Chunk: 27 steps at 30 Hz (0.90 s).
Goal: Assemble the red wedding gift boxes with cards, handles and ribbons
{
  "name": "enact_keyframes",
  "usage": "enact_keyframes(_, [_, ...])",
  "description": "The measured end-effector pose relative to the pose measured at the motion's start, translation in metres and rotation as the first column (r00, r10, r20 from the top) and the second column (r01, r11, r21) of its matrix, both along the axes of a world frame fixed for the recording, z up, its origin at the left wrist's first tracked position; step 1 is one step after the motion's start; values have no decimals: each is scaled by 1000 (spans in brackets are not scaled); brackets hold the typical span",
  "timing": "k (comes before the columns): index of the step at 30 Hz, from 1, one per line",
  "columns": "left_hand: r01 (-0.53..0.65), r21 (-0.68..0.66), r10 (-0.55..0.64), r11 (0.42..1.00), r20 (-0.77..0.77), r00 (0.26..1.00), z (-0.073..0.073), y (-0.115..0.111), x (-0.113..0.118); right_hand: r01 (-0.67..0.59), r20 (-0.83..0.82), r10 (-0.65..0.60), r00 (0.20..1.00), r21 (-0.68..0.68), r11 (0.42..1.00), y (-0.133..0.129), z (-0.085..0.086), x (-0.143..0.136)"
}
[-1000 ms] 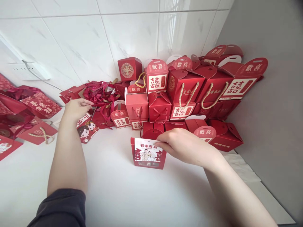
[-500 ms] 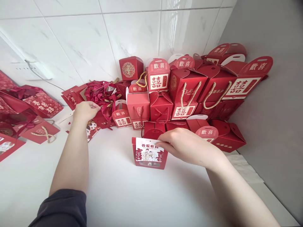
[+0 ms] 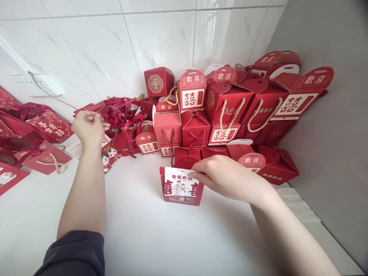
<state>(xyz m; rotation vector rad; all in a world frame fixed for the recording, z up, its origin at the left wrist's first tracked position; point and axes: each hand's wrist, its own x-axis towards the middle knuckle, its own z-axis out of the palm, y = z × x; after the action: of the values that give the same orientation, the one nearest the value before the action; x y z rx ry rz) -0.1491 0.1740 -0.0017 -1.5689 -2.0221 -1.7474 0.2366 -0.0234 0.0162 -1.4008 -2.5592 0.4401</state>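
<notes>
My right hand is closed, with thumb and fingers pinching the top right corner of a small red gift box. The box stands upright on the white tabletop; a white card flap with a bride and groom print covers its upper front, above a clear window. Over at the left, my left hand is raised with loosely curled, parted fingers and nothing visible in them. It hovers beside a pile of dark red ribbons and partly covers red cards or flat bags behind it. A printed card with cartoon children lies just below.
Stacked red candy boxes, some with rope handles, line the tiled wall on the right. More red gift bags lie at the far left. A socket panel with a cable is on the wall. White paper lies at right.
My left hand has moved left and slightly up from the ribbon pile, and its fingers have loosened. My right hand and the gift box stay in place.
</notes>
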Motion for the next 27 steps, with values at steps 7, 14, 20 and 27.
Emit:
enact_keyframes(7, [138,459,-208,878,104,973,13,-3,7,-5,-8,5,1000,3,1000,1,-1,0])
enact_keyframes(14, [245,426,-245,871,-56,968,23,-25,36,-9,-15,9,1000,3,1000,1,-1,0])
enact_keyframes(20, [-45,316,144,948,-297,944,24,-34,26,-9,-11,9,1000,-1,1000,-1,-1,0])
enact_keyframes(27, [-199,-82,165,977,-307,937,23,-16,-2,-8,-13,8,1000,-1,1000,-1,1,0])
